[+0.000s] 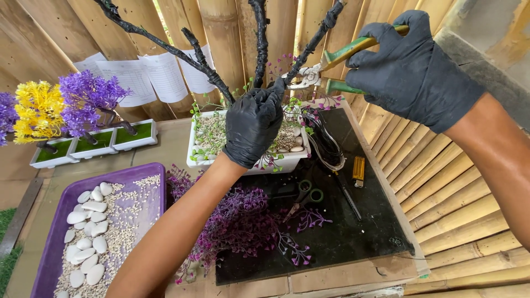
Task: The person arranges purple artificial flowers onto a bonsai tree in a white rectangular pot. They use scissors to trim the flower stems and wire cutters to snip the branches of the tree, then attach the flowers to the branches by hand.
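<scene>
Both my hands wear black gloves. My left hand (253, 122) grips a black-wrapped branch (193, 55) of an artificial tree that stands in a white rectangular pot (193, 157) filled with gravel and pebbles. My right hand (411, 72) holds green-handled pliers (331, 69), whose metal jaws sit at a neighbouring branch (317, 36) just above my left fingers. Small purple and green sprigs show around the pot.
A purple tray (149, 174) of gravel and white stones lies at the left. Purple plastic foliage (243, 221), green-handled scissors (306, 196), a coil of wire (326, 146) and an orange lighter (359, 170) rest on a black mat (353, 232). Finished yellow and purple trees (61, 110) stand far left.
</scene>
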